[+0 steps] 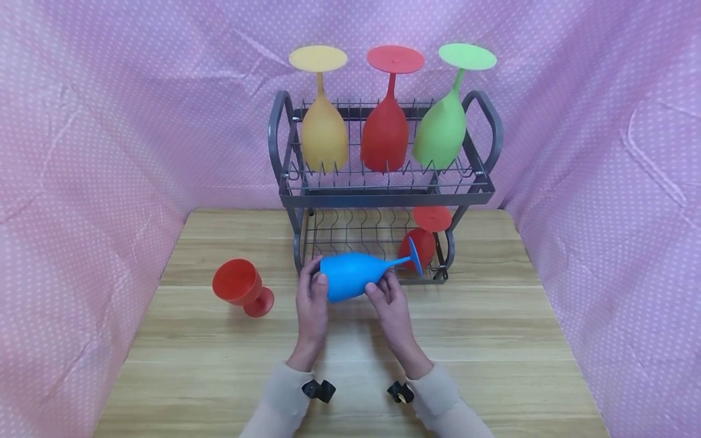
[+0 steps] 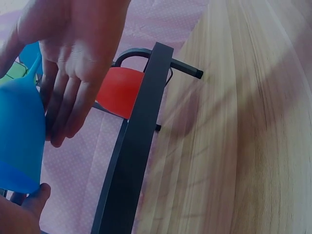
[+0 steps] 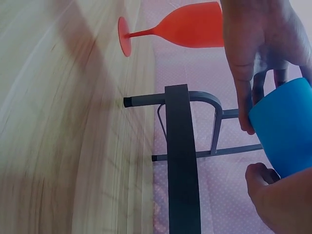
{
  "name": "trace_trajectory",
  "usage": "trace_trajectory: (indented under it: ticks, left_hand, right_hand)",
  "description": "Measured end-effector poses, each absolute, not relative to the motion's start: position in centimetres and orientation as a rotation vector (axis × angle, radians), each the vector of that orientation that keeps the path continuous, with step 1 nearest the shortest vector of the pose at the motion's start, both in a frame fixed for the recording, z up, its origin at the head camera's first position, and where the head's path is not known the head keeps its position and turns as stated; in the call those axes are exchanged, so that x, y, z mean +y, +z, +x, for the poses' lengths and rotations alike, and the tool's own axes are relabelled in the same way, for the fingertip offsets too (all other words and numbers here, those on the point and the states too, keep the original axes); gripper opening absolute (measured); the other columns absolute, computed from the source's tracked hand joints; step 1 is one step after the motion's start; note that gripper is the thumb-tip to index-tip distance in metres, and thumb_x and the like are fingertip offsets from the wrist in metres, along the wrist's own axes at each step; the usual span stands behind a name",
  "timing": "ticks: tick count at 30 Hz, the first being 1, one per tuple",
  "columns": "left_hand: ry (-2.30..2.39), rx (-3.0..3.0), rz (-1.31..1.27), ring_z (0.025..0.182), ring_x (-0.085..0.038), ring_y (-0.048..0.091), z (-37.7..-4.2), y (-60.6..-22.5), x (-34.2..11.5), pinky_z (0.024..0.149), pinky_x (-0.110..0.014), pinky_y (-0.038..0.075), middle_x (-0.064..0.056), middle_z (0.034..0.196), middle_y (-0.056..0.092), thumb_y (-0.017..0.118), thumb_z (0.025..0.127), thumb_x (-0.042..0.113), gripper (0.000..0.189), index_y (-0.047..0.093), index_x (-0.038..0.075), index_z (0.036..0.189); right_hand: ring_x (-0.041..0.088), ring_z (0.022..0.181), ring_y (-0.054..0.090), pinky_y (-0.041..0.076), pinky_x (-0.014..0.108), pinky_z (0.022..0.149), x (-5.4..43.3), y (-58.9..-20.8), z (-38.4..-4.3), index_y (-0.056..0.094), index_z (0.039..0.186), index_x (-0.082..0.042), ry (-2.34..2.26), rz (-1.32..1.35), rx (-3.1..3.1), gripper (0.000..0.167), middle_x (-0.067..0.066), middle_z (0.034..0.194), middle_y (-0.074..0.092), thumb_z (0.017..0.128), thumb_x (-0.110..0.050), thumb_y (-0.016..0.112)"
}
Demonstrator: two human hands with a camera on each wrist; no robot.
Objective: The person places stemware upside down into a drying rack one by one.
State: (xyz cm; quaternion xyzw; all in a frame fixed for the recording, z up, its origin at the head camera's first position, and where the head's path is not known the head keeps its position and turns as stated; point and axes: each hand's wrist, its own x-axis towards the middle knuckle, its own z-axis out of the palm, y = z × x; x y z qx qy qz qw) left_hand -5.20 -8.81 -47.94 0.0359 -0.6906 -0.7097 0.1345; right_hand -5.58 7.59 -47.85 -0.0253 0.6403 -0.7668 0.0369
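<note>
A blue plastic goblet (image 1: 352, 275) lies tilted in the air between both hands, its mouth to the left and its stem and foot to the right. My left hand (image 1: 312, 310) holds it at the rim, thumb in front and fingers behind. Near the stem end of the bowl, my right hand (image 1: 395, 313) holds it with the thumb in front; its fingers run along the bowl's side in the left wrist view. The hidden fingertips cannot be seen fully. Just behind the goblet's foot, a red goblet (image 1: 420, 246) stands upside down on the rack's lower tier.
A dark two-tier dish rack (image 1: 386, 199) stands at the table's back. Upside down on its top tier are a yellow goblet (image 1: 324, 137), a red goblet (image 1: 385, 137) and a green goblet (image 1: 442, 131). Another red goblet (image 1: 238, 283) stands upright on the wooden table (image 1: 181, 365) at left.
</note>
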Motion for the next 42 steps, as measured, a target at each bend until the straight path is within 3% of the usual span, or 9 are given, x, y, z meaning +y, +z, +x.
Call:
trace_trajectory:
  ticks: [12,18,21,30,36,42]
  left_hand:
    - [-2.024,-2.033,0.074,0.139,-0.03,0.042,-5.2,-48.7,-8.8,0.109,-0.059,0.041,-0.004,0.157,0.043,0.044,0.11,0.032,0.047,0.044,0.019,0.155]
    - [-1.943,-2.066,-0.006,0.147,-0.022,0.043,-5.0,-49.2,-9.5,0.115,-0.03,0.041,-0.003,0.159,0.046,0.045,0.111,0.024,0.047,0.042,0.015,0.157]
    - [-1.887,-2.114,-0.045,0.148,-0.02,0.041,-5.0,-49.5,-9.9,0.115,-0.023,0.038,-0.003,0.161,0.045,0.046,0.111,0.022,0.048,0.042,0.015,0.158]
    - [-1.644,-2.331,-0.152,0.152,-0.025,0.034,-4.6,-50.3,-11.2,0.12,-0.057,0.032,0.0,0.165,0.037,0.051,0.106,0.023,0.055,0.041,0.012,0.158]
    - [-1.532,-2.465,-0.192,0.156,-0.027,0.026,-4.3,-50.5,-11.7,0.122,-0.058,0.027,0.003,0.168,0.031,0.055,0.104,0.028,0.058,0.041,0.015,0.159]
    - [-1.341,-2.573,-0.277,0.157,-0.032,0.022,-4.4,-51.0,-12.0,0.124,-0.057,0.021,0.001,0.169,0.029,0.055,0.104,0.038,0.062,0.044,0.006,0.156]
  right_hand:
    - [0.036,0.147,0.041,0.042,0.043,0.113,7.6,-47.7,-5.9,0.03,0.158,-0.003,-2.306,0.02,2.036,0.066,0.02,0.16,0.04,0.105,-0.026,0.061]
    - [0.032,0.148,0.04,0.04,0.036,0.114,8.3,-47.8,-6.4,0.033,0.157,-0.005,-2.316,0.023,2.048,0.068,0.018,0.16,0.04,0.102,-0.027,0.066]
    - [0.033,0.149,0.039,0.04,0.037,0.114,8.7,-47.7,-6.7,0.033,0.158,-0.006,-2.318,0.004,2.076,0.069,0.017,0.161,0.039,0.102,-0.026,0.068]
    - [0.034,0.149,0.039,0.039,0.043,0.115,9.7,-48.0,-8.0,0.035,0.158,-0.006,-2.312,0.016,2.151,0.071,0.017,0.161,0.039,0.1,-0.025,0.07]
    - [0.033,0.148,0.04,0.039,0.042,0.117,10.1,-48.1,-8.6,0.036,0.159,-0.008,-2.298,-0.008,2.206,0.071,0.016,0.16,0.04,0.1,-0.026,0.071]
    - [0.031,0.145,0.045,0.039,0.042,0.118,10.3,-48.1,-9.3,0.039,0.156,-0.008,-2.289,-0.066,2.26,0.067,0.014,0.155,0.046,0.099,-0.022,0.072]
